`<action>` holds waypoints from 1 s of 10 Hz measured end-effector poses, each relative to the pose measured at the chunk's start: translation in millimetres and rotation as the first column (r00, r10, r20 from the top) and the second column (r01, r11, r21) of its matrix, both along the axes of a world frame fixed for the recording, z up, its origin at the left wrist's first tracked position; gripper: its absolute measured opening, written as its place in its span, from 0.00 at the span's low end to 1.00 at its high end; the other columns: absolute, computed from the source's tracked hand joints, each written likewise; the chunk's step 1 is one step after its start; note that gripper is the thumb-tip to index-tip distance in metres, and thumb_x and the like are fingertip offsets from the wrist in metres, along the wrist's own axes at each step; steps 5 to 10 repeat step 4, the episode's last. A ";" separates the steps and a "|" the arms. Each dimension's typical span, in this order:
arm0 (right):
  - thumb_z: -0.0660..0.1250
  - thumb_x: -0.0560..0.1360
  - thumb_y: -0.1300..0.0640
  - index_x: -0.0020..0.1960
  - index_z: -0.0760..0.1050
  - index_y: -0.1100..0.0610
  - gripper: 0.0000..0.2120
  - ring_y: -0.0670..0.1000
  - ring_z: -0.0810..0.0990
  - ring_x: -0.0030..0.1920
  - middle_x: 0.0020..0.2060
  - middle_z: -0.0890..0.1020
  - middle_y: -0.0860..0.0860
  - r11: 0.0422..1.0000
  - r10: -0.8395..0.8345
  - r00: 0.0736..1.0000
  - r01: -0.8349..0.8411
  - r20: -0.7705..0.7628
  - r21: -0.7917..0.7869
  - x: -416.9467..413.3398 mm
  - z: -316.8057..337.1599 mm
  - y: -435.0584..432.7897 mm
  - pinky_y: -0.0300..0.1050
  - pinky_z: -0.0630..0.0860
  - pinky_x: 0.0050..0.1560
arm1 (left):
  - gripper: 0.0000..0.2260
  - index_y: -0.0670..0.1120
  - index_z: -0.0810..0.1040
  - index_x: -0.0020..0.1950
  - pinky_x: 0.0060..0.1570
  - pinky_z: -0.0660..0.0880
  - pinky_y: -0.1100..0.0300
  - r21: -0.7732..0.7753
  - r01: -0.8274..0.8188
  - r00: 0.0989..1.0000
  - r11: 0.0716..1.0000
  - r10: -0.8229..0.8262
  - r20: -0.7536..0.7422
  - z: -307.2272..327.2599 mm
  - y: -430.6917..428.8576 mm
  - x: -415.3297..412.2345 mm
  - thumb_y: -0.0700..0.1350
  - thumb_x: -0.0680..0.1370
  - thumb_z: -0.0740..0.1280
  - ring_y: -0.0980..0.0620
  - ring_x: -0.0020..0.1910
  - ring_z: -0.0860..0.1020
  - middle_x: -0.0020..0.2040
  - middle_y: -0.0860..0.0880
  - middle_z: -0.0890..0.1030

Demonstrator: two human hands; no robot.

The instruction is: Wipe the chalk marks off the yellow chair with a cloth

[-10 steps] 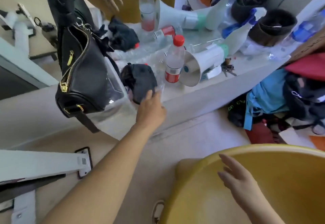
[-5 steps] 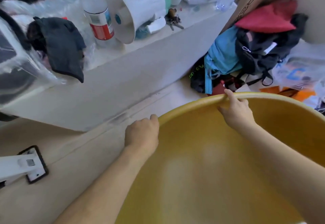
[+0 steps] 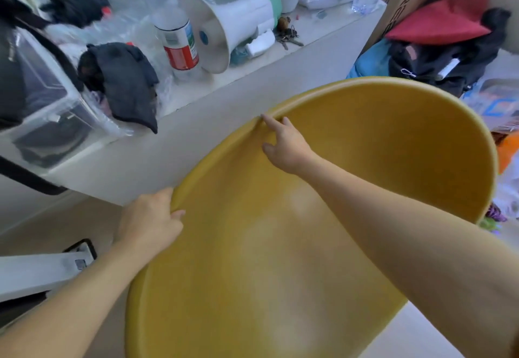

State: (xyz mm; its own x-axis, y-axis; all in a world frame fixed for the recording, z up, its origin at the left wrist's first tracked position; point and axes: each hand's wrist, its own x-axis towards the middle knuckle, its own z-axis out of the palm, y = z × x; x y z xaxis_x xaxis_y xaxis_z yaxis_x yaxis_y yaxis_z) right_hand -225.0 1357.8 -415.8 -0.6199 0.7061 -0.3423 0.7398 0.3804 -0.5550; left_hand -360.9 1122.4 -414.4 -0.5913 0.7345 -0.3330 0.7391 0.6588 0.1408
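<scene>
The yellow chair (image 3: 379,138) fills the lower right, its curved shell facing me with pale, smeared chalk marks (image 3: 269,248) on the inside. My left hand (image 3: 150,218) grips the chair's left rim, fingers curled over the edge. My right hand (image 3: 286,144) holds the rim farther up, fingertips hooked over the top edge. A dark cloth (image 3: 126,82) lies on the pale ledge (image 3: 224,99) beyond the chair, apart from both hands.
The ledge holds a clear plastic box (image 3: 47,110), a red-labelled bottle (image 3: 175,32), a white megaphone (image 3: 233,23) and keys (image 3: 288,34). Bags and clothes (image 3: 438,43) pile up at the right. A white metal frame (image 3: 39,270) lies on the floor at left.
My left hand left the cloth on the ledge and took the chair's rim. Both hands now grip the rim, and the chair has tilted and come closer to the ledge.
</scene>
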 end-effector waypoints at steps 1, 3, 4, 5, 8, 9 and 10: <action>0.62 0.76 0.60 0.78 0.55 0.49 0.33 0.56 0.60 0.75 0.78 0.52 0.57 0.999 -0.011 0.995 0.007 -0.100 -0.045 -21.8 9.6 6.3 0.43 0.67 0.65 | 0.11 0.48 0.77 0.54 0.41 0.76 0.52 0.039 -0.040 0.996 0.998 0.043 -0.081 -3.9 17.3 -30.3 0.51 0.76 0.66 0.39 0.43 0.78 0.42 0.42 0.81; 0.64 0.77 0.58 0.78 0.54 0.54 0.32 0.53 0.58 0.76 0.78 0.52 0.52 0.996 0.032 0.994 -0.041 -0.106 -0.081 -27.6 15.0 2.3 0.45 0.63 0.70 | 0.14 0.48 0.75 0.62 0.38 0.72 0.54 0.082 -0.086 0.988 0.993 0.096 -0.123 -5.7 32.8 -38.8 0.49 0.78 0.64 0.37 0.45 0.78 0.45 0.40 0.82; 0.65 0.77 0.58 0.76 0.60 0.54 0.30 0.54 0.71 0.69 0.73 0.66 0.53 0.989 -0.022 0.993 0.004 -0.120 -0.149 2.5 14.3 -13.5 0.48 0.70 0.66 | 0.18 0.46 0.67 0.69 0.42 0.72 0.50 0.084 -0.068 0.983 0.994 0.082 -0.167 -4.6 25.3 -25.7 0.47 0.80 0.60 0.38 0.51 0.76 0.55 0.40 0.79; 0.65 0.77 0.58 0.76 0.60 0.54 0.30 0.54 0.71 0.69 0.73 0.66 0.53 0.989 -0.022 0.993 0.004 -0.120 -0.149 2.5 14.3 -13.5 0.48 0.70 0.66 | 0.18 0.46 0.67 0.69 0.42 0.72 0.50 0.084 -0.068 0.983 0.994 0.082 -0.167 -4.6 25.3 -25.7 0.47 0.80 0.60 0.38 0.51 0.76 0.55 0.40 0.79; 0.65 0.77 0.58 0.76 0.60 0.54 0.30 0.54 0.71 0.69 0.73 0.66 0.53 0.989 -0.022 0.993 0.004 -0.120 -0.149 2.5 14.3 -13.5 0.48 0.70 0.66 | 0.18 0.46 0.67 0.69 0.42 0.72 0.50 0.084 -0.068 0.983 0.994 0.082 -0.167 -4.6 25.3 -25.7 0.47 0.80 0.60 0.38 0.51 0.76 0.55 0.40 0.79; 0.65 0.77 0.58 0.76 0.60 0.54 0.30 0.54 0.71 0.69 0.73 0.66 0.53 0.989 -0.022 0.993 0.004 -0.120 -0.149 2.5 14.3 -13.5 0.48 0.70 0.66 | 0.18 0.46 0.67 0.69 0.42 0.72 0.50 0.084 -0.068 0.983 0.994 0.082 -0.167 -4.6 25.3 -25.7 0.47 0.80 0.60 0.38 0.51 0.76 0.55 0.40 0.79; 0.65 0.77 0.58 0.76 0.60 0.54 0.30 0.54 0.71 0.69 0.73 0.66 0.53 0.989 -0.022 0.993 0.004 -0.120 -0.149 2.5 14.3 -13.5 0.48 0.70 0.66 | 0.18 0.46 0.67 0.69 0.42 0.72 0.50 0.084 -0.068 0.983 0.994 0.082 -0.167 -4.6 25.3 -25.7 0.47 0.80 0.60 0.38 0.51 0.76 0.55 0.40 0.79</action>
